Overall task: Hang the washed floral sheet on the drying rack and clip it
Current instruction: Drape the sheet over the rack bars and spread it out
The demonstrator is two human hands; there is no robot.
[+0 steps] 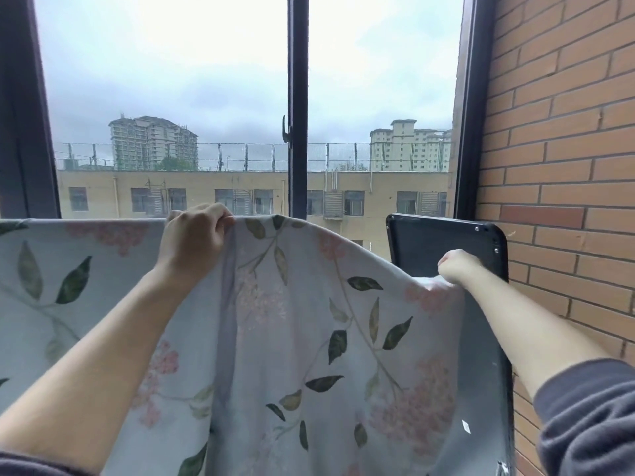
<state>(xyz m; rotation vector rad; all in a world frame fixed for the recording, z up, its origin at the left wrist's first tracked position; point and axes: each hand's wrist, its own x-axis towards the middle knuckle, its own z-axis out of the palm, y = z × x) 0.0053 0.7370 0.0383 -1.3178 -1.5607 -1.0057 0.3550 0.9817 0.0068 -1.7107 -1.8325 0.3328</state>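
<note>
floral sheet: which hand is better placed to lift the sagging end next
Right, probably. The right hand grips the low end of the pale blue floral sheet, where its top edge sags; the left hand pinches the edge at its high point.

Dark grey sleeves (591, 417), pushed up, bare forearms (103, 355)

One sheet (292, 338). Two hands grip its top edge: left hand (194, 235), right hand (457, 266). One black panel (429, 242) stands behind the sheet's right corner. Two panes show above the sheet: left pane (165, 97), right pane (381, 80). One brick wall (567, 132), right of it.
</note>
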